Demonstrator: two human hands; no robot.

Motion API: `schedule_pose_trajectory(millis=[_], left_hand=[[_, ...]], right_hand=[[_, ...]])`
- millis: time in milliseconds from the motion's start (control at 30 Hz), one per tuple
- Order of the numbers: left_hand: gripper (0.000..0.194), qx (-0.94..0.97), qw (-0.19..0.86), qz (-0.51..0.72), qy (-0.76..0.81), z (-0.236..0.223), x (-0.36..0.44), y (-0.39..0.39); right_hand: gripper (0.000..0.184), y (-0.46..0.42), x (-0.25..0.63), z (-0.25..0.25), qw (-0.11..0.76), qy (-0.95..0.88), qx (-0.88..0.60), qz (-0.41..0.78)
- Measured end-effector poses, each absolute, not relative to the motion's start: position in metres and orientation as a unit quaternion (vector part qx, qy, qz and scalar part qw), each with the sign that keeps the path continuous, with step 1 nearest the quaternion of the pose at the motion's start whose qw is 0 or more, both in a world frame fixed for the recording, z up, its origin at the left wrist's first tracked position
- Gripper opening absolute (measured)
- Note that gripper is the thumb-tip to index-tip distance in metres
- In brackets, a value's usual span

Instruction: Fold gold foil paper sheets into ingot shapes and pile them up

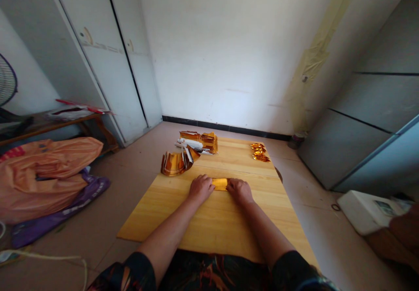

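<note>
Between my hands, low over the middle of the wooden table, is a rolled or folded strip of gold foil paper. My left hand is closed on its left end, and my right hand grips the right end. Beyond my left hand lies a curved stack of gold foil sheets. Farther back sits another pile of gold and white paper. At the far right of the table are several folded gold foil pieces.
Grey cabinets stand at the left. An orange and purple heap of bags lies on the floor beside a low wooden bench. On the right are a fridge-like grey unit and a white box.
</note>
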State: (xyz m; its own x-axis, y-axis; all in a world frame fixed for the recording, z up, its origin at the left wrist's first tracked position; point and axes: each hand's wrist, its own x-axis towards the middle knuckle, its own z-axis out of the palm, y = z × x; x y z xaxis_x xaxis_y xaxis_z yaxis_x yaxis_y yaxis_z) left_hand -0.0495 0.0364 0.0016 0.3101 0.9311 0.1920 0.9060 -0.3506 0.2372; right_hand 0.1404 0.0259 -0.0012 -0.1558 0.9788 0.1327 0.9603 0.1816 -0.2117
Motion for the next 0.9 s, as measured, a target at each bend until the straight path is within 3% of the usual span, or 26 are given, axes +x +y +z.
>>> schedule_pose_trajectory(millis=[467,900], left_hand=[[0.011,0.807,0.043,0.165,0.565,-0.001,-0.038,0.056],[0.009,0.784,0.053,0.152,0.599,0.000,-0.034,0.044]], right_hand=[[0.009,0.023,0.143,0.000,0.162,-0.712,-0.682,0.038],[0.016,0.023,0.138,-0.005,0.188,-0.687,-0.702,0.006]])
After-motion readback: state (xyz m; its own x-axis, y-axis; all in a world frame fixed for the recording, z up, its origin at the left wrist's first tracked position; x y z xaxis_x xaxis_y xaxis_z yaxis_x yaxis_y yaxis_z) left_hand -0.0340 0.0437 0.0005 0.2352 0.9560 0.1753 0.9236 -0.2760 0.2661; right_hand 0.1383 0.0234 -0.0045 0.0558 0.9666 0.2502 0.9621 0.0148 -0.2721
